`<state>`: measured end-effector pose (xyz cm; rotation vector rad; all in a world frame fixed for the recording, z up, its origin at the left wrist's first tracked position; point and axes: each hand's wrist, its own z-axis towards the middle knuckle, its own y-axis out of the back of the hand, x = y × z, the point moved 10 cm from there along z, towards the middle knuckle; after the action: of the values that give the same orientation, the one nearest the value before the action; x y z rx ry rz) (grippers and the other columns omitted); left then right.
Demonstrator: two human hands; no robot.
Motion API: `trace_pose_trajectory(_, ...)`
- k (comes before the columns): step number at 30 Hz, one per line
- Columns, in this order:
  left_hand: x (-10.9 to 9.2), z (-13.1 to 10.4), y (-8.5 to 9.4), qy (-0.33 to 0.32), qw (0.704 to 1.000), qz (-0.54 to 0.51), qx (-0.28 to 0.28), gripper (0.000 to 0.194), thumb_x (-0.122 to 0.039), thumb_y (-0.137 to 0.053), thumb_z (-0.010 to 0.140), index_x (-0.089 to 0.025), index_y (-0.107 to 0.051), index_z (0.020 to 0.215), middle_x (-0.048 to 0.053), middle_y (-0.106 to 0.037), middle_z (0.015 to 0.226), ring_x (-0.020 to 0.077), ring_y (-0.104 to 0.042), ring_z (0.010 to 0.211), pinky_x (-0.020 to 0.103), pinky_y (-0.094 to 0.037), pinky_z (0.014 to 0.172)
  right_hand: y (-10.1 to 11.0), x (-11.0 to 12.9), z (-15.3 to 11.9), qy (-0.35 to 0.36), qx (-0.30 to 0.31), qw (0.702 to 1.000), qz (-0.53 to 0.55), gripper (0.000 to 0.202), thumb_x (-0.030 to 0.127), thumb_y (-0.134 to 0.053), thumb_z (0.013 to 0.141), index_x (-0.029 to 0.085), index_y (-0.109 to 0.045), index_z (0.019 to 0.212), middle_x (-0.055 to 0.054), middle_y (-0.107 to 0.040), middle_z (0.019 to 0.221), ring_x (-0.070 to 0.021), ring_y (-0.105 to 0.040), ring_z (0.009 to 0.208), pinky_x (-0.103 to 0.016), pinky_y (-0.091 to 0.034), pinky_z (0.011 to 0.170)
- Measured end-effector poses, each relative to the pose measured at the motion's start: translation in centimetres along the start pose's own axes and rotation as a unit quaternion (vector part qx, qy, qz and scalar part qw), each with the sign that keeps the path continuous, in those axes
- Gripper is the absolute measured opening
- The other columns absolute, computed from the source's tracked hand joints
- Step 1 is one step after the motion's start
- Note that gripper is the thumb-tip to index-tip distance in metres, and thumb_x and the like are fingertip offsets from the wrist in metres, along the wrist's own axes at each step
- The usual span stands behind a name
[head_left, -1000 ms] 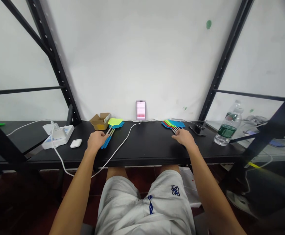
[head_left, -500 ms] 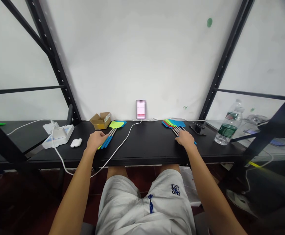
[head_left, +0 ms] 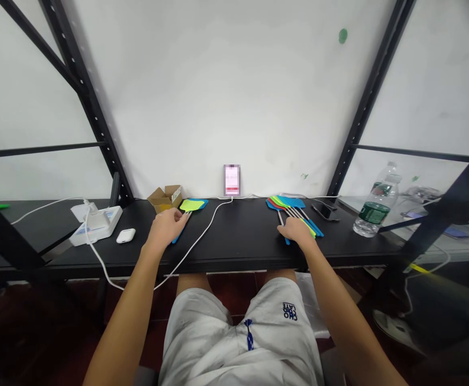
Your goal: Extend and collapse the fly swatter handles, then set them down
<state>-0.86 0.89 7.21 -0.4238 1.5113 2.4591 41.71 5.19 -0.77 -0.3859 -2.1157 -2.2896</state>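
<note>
My left hand (head_left: 166,228) is at the left bundle of fly swatters (head_left: 192,205), with yellow-green and blue flat heads. Its fingers are closed at their metal stems, and one blue handle shows beneath it. My right hand (head_left: 297,231) rests over the right bundle of fly swatters (head_left: 285,202), whose heads are blue, red, green and yellow. Its thumb and fingers are closed around the leftmost stem, with a blue handle end sticking out below. Several blue and yellow-green handles fan out to the right of that hand. The fingertips of both hands are partly hidden.
An open cardboard box (head_left: 166,199) stands behind my left hand. A lit phone (head_left: 232,179) leans on the wall, its white cable (head_left: 202,236) crossing the black table (head_left: 234,241). Further out are an earbud case (head_left: 125,236), power strip (head_left: 100,225), dark phone (head_left: 326,213) and water bottles (head_left: 375,212).
My left hand has shifted right and up over the swatter stems, covering most handles. My right hand has moved slightly left, to the leftmost swatter, uncovering the other handles.
</note>
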Motion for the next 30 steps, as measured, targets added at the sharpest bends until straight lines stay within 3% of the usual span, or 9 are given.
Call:
trace_pose_trajectory(4,-5.9,-2.6,0.8,-0.086,0.991,-0.099,0.033,0.037,-0.051,-0.050,0.084,-0.018,-0.066,0.085,0.007,-0.071,0.091,0.0216,-0.063,0.084,0.029,-0.045,0.075,-0.1,0.8,-0.1,0.029,0.014,0.999,0.025,0.045,0.041,-0.049,0.082,0.005,-0.072,0.099,-0.023,-0.069,0.103,-0.0309,-0.065,0.097,-0.031,-0.043,0.074)
trace_pose_trajectory(8,-9.4,-4.8,1.3,-0.130,0.978,-0.145,0.079,0.038,-0.054,-0.050,0.085,-0.020,-0.067,0.087,0.004,-0.070,0.090,0.0198,-0.063,0.080,0.029,-0.046,0.073,1.5,1.6,-0.8,0.059,-0.017,0.997,0.054,0.041,0.038,-0.048,0.082,0.006,-0.073,0.081,-0.021,-0.071,0.085,-0.0265,-0.067,0.083,-0.029,-0.040,0.065)
trace_pose_trajectory(12,-10.5,-5.8,1.9,-0.138,0.975,-0.148,0.096,0.037,-0.053,-0.050,0.085,-0.020,-0.067,0.089,0.003,-0.070,0.087,0.0188,-0.062,0.077,0.028,-0.046,0.070,3.3,2.5,-2.0,0.081,-0.035,0.993,0.084,0.038,0.036,-0.048,0.081,0.012,-0.067,0.059,-0.013,-0.065,0.059,-0.0206,-0.062,0.062,-0.028,-0.036,0.058)
trace_pose_trajectory(16,-11.4,-6.6,1.9,-0.152,0.965,-0.174,0.123,0.038,-0.053,-0.049,0.085,-0.020,-0.067,0.090,0.003,-0.069,0.084,0.0180,-0.061,0.074,0.028,-0.046,0.066,4.7,3.6,-3.6,0.108,-0.035,0.985,0.127,0.036,0.032,-0.051,0.079,0.016,-0.058,0.048,-0.008,-0.060,0.050,-0.0166,-0.056,0.053,-0.027,-0.033,0.054)
trace_pose_trajectory(19,-12.1,-7.0,1.2,-0.162,0.953,-0.201,0.158,0.038,-0.053,-0.049,0.086,-0.019,-0.067,0.091,0.003,-0.069,0.080,0.0180,-0.062,0.072,0.027,-0.047,0.065,5.9,4.5,-5.3,0.126,-0.054,0.973,0.187,0.023,0.029,-0.055,0.075,0.017,-0.058,0.056,-0.005,-0.062,0.054,-0.0144,-0.055,0.053,-0.025,-0.032,0.052)
trace_pose_trajectory(24,-13.7,-7.8,-1.0,-0.164,0.922,-0.276,0.217,0.036,-0.050,-0.050,0.087,-0.018,-0.065,0.089,0.005,-0.070,0.084,0.0162,-0.065,0.068,0.027,-0.049,0.064,8.0,7.4,-9.0,0.164,-0.144,0.935,0.278,0.008,0.027,-0.057,0.073,0.018,-0.057,0.073,0.001,-0.060,0.058,-0.0124,-0.051,0.053,-0.024,-0.031,0.051)
trace_pose_trajectory(28,-15.9,-8.9,-3.3,-0.175,0.884,-0.351,0.254,0.037,-0.050,-0.044,0.090,-0.017,-0.061,0.085,0.004,-0.068,0.079,0.0152,-0.065,0.062,0.026,-0.049,0.059,7.5,11.6,-12.1,0.229,-0.193,0.894,0.333,0.010,0.029,-0.053,0.079,0.020,-0.056,0.083,0.004,-0.055,0.057,-0.0123,-0.048,0.052,-0.023,-0.032,0.052)
trace_pose_trajectory(30,-16.1,-8.9,-4.7,-0.148,0.867,-0.397,0.263,0.040,-0.051,-0.039,0.091,-0.017,-0.057,0.080,0.002,-0.064,0.069,0.0159,-0.064,0.059,0.025,-0.049,0.054,6.7,13.2,-13.2,0.241,-0.217,0.884,0.338,0.013,0.032,-0.051,0.082,0.020,-0.055,0.085,0.003,-0.053,0.058,-0.0135,-0.049,0.054,-0.024,-0.033,0.054)
